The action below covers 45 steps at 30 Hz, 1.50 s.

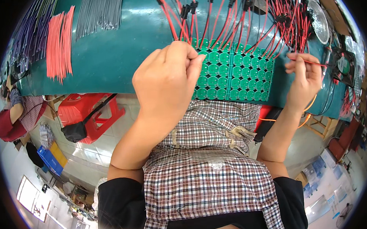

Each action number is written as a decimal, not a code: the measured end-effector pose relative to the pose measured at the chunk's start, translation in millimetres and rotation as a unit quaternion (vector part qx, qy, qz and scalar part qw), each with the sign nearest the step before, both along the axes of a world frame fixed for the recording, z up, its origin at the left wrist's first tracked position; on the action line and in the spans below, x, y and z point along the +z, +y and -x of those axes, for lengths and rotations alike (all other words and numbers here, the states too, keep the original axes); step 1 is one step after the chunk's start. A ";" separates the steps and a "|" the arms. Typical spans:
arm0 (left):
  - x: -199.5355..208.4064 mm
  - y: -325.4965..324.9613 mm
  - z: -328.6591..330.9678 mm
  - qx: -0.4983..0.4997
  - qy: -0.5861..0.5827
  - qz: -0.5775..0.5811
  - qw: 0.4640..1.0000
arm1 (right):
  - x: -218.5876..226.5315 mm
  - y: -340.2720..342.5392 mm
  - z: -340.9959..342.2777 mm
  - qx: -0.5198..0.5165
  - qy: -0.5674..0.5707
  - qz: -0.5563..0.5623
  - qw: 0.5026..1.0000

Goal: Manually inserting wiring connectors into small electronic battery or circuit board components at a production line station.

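Note:
A panel of round green circuit boards (251, 72) lies on the table in front of me, with red and black wires standing up from its far rows. Over the panel's left part is my left hand (166, 72), its thumb and fingers pinched together; what they hold, if anything, is hidden. Red wires (172, 26) with black connectors rise just beyond that hand. Right of the panel, my right hand (305, 74) is raised above the table, pinching a thin red wire (313, 62) between thumb and fingers.
Bundles of coral wires (60, 46), grey wires (99, 16) and dark wires (33, 29) lie across the green table (105, 64). A tangle of red wires (289, 24) and a small fan (343, 64) sit at right. A red stool (84, 112) and another person (19, 114) are at left.

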<state>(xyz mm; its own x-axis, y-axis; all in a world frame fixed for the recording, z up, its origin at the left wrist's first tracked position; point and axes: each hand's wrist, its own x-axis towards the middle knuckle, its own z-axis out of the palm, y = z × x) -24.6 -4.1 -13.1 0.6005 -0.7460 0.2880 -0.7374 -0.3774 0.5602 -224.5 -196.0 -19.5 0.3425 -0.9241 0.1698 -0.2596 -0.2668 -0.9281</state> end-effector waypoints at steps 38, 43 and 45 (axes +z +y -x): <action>-12.9 147.1 -287.3 0.236 -0.078 -0.322 0.914 | 10.3 84.3 -84.2 0.217 0.035 -0.064 0.973; -8.5 142.7 -283.3 0.254 -0.135 -0.346 0.893 | 1.2 85.5 -83.9 0.209 0.048 -0.056 0.975; -0.3 138.7 -280.0 0.262 -0.142 -0.322 0.898 | -2.3 86.3 -85.2 0.200 0.025 -0.043 0.978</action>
